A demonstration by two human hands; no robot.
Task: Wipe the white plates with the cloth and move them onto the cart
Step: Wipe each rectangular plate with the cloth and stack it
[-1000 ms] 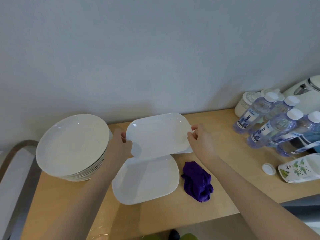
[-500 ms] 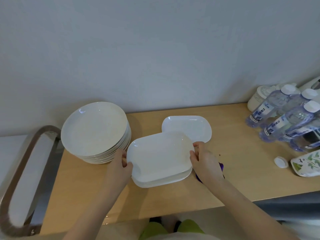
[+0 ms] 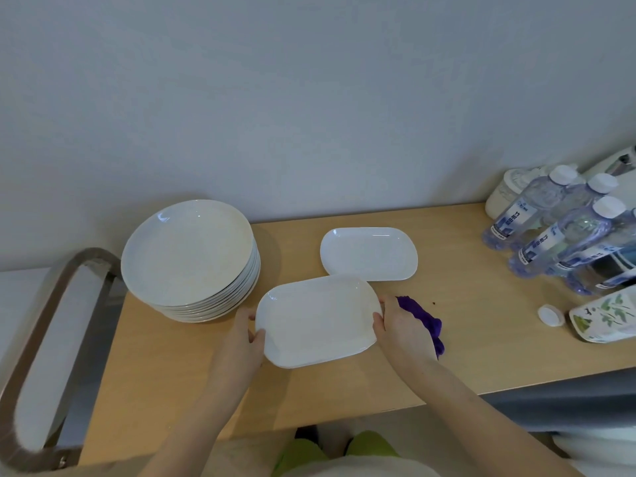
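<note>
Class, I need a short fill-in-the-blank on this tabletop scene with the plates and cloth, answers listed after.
1. Both hands, left hand and right hand, grip the oblong plate at its two ____ ends.
2. The cloth is ____ in colour.
3. The stack of round plates stands nearest the ____ hand.

Answers: short; purple; left

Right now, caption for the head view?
Both hands grip an oblong plate between round stack and purple cloth.

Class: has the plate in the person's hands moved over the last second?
Yes. The held plate came down and nearer, off the far rectangular plate it had covered.
</note>
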